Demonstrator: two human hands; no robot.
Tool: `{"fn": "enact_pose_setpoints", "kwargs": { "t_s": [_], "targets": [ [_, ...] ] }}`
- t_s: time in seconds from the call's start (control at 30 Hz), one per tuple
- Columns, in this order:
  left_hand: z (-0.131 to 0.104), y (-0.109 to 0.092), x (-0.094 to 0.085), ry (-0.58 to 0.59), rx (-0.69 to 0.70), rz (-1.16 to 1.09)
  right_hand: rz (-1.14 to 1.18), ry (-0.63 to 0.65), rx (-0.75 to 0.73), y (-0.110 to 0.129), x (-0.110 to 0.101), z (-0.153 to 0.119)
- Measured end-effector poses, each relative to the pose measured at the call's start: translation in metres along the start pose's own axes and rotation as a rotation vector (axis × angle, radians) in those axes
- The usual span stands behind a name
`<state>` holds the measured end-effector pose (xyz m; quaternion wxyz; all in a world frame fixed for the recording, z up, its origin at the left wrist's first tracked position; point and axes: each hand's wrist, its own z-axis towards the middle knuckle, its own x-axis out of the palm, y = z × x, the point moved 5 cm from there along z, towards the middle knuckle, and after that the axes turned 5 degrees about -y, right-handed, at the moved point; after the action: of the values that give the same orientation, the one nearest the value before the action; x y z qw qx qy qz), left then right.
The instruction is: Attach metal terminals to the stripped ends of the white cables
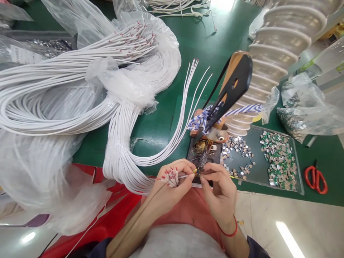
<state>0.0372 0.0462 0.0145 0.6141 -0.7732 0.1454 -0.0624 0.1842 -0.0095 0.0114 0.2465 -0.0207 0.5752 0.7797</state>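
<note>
My left hand [176,191] is closed around a bundle of white cables with red wire ends [170,175]. Its thumb and forefinger pinch one cable, whose end points right. My right hand [220,186], with a red string at the wrist, pinches something tiny against that cable end; the fingers hide most of it. Both sets of fingertips meet just below a metal tip [208,145], apparently a soldering iron, held in a makeshift stand [215,125] tied with blue-and-white cloth. A dark small tray [193,152] with bits of metal lies under the stand.
A ribbed hose [282,46] hangs behind the stand. To the right are a tray [258,168] of small metal-and-green connectors, red-handled scissors [315,177] and bagged parts [292,120]. Coiled white cables [67,118] in plastic cover the left of the green table [158,136].
</note>
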Motion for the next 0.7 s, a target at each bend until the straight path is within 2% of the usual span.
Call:
{"fn": "enact_pose_setpoints", "kwargs": {
  "t_s": [0.3,0.53,0.63,0.7],
  "targets": [
    [-0.001,0.01,0.0,0.041,-0.003,0.009,0.021,0.045,0.014,-0.002,0.0,-0.005],
    [-0.008,0.017,0.001,0.051,0.054,0.075,0.064,0.083,0.01,-0.004,-0.002,-0.01],
    [-0.015,0.021,0.004,0.106,0.073,0.051,0.09,0.047,0.047,-0.007,-0.01,-0.016],
    [-0.021,0.024,0.008,0.181,0.084,0.02,0.114,0.032,0.09,-0.008,-0.016,-0.019]
  ]
}}
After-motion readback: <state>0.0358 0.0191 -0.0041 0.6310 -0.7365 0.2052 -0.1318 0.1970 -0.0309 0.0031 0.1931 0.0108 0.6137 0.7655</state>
